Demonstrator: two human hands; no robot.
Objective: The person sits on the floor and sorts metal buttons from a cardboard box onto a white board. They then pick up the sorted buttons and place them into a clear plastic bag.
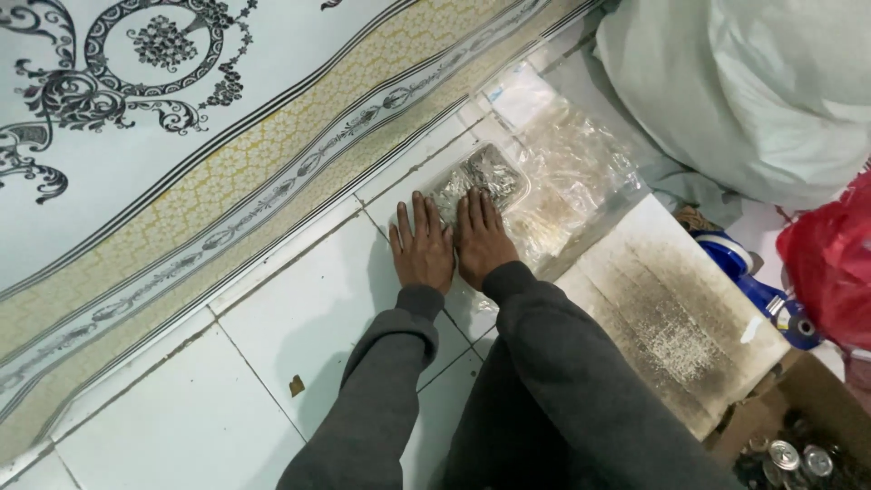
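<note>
Both my hands lie flat, side by side, on a clear plastic bag (485,177) packed with something grey and flat, which rests on the white tiled floor (299,318). My left hand (422,245) presses the bag's near left edge with fingers spread. My right hand (481,238) presses next to it, fingers stretched over the bag. Grey sleeves cover both arms. More clear plastic bags (572,172) lie stacked just right of the packed one.
A patterned mat (181,163) covers the floor at left. A worn white board (671,318) lies at right, by a blue tape dispenser (762,295), a red bag (830,259), a large white sack (753,82) and a cardboard box with small cans (798,458).
</note>
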